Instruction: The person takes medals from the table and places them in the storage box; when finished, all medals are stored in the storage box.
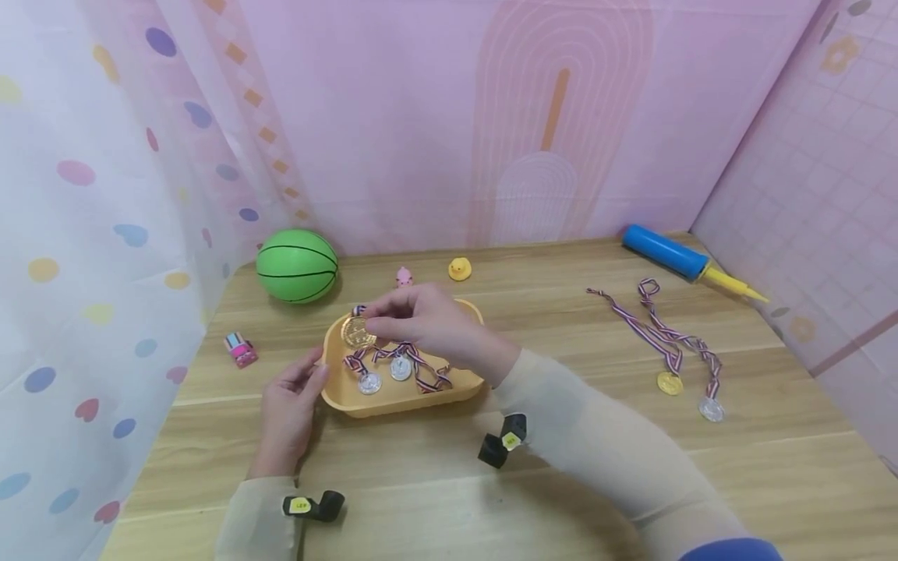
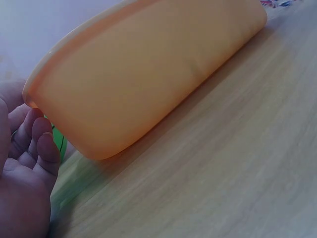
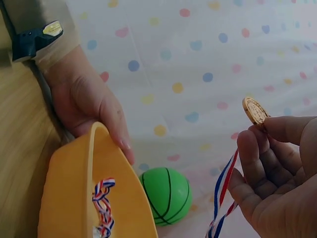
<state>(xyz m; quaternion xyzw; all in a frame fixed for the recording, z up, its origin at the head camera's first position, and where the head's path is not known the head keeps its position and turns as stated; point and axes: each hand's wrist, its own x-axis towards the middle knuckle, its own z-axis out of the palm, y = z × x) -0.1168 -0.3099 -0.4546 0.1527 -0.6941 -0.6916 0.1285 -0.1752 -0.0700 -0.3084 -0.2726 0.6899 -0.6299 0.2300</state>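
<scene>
My right hand (image 1: 428, 319) pinches a gold medal (image 1: 358, 333) between thumb and fingers, above the left part of a yellow plastic basin (image 1: 407, 407). In the right wrist view the ribbon (image 3: 223, 193), striped red, white and blue, hangs below the medal (image 3: 256, 111). With thumb at the rim and fingers outside, my left hand (image 1: 289, 409) grips the basin's left end; the left wrist view shows its curled fingers against the basin wall (image 2: 124, 79). Inside the basin lie a silver medal (image 1: 369, 382), another silver medal (image 1: 401, 368) and their striped ribbons (image 1: 431, 378).
A green ball (image 1: 298, 266) sits at the back left, with a small pink toy (image 1: 242, 350) nearer. Behind the basin are a pink figure (image 1: 404, 277) and a yellow duck (image 1: 459, 269). To the right lie a gold medal (image 1: 669, 383), a silver medal (image 1: 712, 409) and a blue pump (image 1: 665, 251).
</scene>
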